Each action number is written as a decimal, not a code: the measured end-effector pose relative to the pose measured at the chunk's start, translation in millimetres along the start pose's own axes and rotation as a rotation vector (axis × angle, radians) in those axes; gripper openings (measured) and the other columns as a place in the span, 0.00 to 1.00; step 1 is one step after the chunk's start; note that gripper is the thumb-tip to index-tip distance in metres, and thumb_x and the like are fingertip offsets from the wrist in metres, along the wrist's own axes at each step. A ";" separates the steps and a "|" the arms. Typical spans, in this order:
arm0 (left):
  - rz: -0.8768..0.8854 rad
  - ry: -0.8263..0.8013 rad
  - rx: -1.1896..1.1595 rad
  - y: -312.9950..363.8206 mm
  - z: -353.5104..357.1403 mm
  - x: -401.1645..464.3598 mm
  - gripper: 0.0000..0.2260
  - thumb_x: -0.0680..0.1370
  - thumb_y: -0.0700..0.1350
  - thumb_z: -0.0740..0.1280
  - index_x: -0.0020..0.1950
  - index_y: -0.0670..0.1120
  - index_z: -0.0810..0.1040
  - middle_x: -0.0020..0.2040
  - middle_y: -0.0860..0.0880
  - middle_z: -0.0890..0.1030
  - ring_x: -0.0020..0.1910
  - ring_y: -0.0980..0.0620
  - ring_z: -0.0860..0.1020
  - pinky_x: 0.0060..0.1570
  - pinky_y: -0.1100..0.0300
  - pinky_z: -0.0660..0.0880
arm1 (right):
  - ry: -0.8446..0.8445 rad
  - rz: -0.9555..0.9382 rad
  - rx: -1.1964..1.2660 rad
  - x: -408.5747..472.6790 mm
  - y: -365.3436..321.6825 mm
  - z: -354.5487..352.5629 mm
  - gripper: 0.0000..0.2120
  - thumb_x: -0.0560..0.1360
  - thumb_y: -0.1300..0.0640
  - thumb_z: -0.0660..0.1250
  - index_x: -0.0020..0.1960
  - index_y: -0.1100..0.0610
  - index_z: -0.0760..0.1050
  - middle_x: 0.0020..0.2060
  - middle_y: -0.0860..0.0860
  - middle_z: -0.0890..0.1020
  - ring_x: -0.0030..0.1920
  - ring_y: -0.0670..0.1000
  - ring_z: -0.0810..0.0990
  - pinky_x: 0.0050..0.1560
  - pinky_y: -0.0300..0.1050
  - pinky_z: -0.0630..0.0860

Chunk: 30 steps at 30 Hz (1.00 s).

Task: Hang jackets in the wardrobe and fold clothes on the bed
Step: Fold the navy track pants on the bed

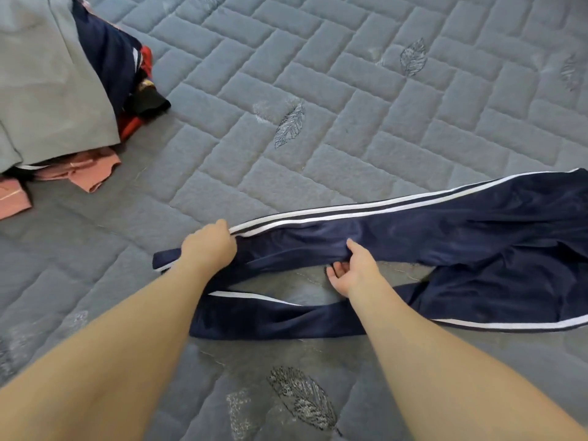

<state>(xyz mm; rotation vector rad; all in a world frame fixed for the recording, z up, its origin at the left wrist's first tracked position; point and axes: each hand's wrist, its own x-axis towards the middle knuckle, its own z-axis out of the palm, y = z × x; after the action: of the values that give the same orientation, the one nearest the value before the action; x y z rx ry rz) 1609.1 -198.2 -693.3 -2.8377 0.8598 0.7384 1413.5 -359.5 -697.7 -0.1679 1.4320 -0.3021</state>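
Head view: navy track pants [445, 237] lie spread across the bed [350, 106], legs apart, unfolded.
Left hand [208, 246]: fingers curled round the far leg near its cuff.
Right hand [351, 268]: pinching that leg's near edge.
Done: pants laid out.
Left: folding them, plus the clothes pile [57, 90] at far left; no wardrobe visible.

Navy white-striped track pants [461, 237], spread flat on bed [350, 90], legs parted
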 end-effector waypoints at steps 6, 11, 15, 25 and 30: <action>0.239 0.182 -0.275 -22.2 -80.4 13.4 0.06 0.83 0.48 0.54 0.51 0.47 0.68 0.42 0.42 0.78 0.40 0.41 0.74 0.43 0.45 0.73 | -0.004 -0.070 0.093 1.3 17.9 29.0 0.06 0.74 0.67 0.60 0.49 0.60 0.73 0.46 0.56 0.77 0.44 0.55 0.78 0.52 0.50 0.79; 0.291 0.486 0.122 -33.2 -112.6 21.6 0.05 0.82 0.47 0.56 0.53 0.47 0.69 0.41 0.45 0.76 0.39 0.42 0.73 0.39 0.50 0.66 | 0.116 0.007 -0.017 -1.9 34.7 40.5 0.16 0.75 0.73 0.55 0.57 0.61 0.72 0.54 0.60 0.77 0.52 0.62 0.78 0.49 0.59 0.80; 0.139 0.483 0.403 -43.6 -89.3 29.3 0.15 0.74 0.42 0.61 0.61 0.44 0.69 0.59 0.39 0.71 0.57 0.37 0.70 0.59 0.42 0.65 | 0.071 0.042 -0.147 -3.6 43.7 50.3 0.15 0.80 0.68 0.52 0.63 0.63 0.69 0.66 0.59 0.74 0.65 0.61 0.74 0.67 0.59 0.69; 0.308 0.028 0.041 -25.9 72.7 -60.2 0.29 0.79 0.61 0.55 0.79 0.57 0.52 0.78 0.48 0.52 0.77 0.44 0.51 0.69 0.31 0.50 | 0.376 -0.523 -0.895 -5.8 42.2 -7.3 0.04 0.75 0.58 0.60 0.50 0.54 0.69 0.48 0.51 0.78 0.38 0.51 0.73 0.41 0.46 0.70; 0.712 0.000 0.192 -37.6 83.4 -107.0 0.33 0.64 0.67 0.64 0.62 0.48 0.75 0.62 0.46 0.74 0.59 0.41 0.74 0.62 0.44 0.68 | -0.216 -0.852 -2.082 -26.5 55.0 -66.7 0.21 0.67 0.57 0.63 0.60 0.49 0.70 0.57 0.48 0.73 0.60 0.54 0.71 0.64 0.49 0.64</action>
<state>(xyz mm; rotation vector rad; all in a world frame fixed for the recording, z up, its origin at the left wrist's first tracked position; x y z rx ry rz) 1516.5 -95.1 -718.3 -2.3344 1.8590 0.6541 1350.4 -294.7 -697.7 -2.3939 0.8200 0.6477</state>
